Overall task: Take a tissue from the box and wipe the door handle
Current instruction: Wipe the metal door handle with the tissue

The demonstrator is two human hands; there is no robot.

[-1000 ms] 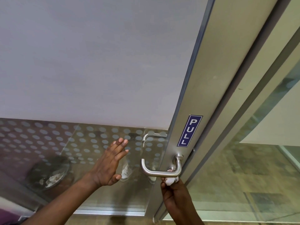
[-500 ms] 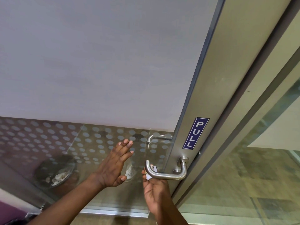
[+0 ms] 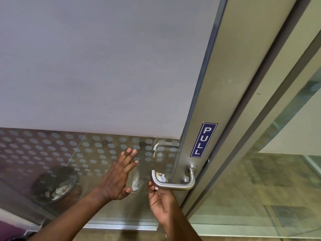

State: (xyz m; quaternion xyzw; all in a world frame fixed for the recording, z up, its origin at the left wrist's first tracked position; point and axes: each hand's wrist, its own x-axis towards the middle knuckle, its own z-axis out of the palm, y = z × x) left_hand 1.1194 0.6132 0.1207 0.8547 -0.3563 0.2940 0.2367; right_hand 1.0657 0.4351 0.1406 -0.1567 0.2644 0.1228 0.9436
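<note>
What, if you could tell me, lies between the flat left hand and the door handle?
In the head view only dotted glass lies between the left hand and the door handle; the right hand holds the tissue behind the handle's free end.

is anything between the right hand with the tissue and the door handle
Nothing visible. The right hand already presses the tissue against the free end of the door handle. The left hand is flat on the glass, off to the side, clear of the handle.

- Door handle (image 3: 173,184) juts left from the door frame (image 3: 213,101), just below the PULL sign (image 3: 203,139).
- Right hand (image 3: 161,204) under the handle's free end, tissue (image 3: 160,177) tucked behind it.
- Left hand (image 3: 118,178) further left, before the glass (image 3: 69,153).
</note>
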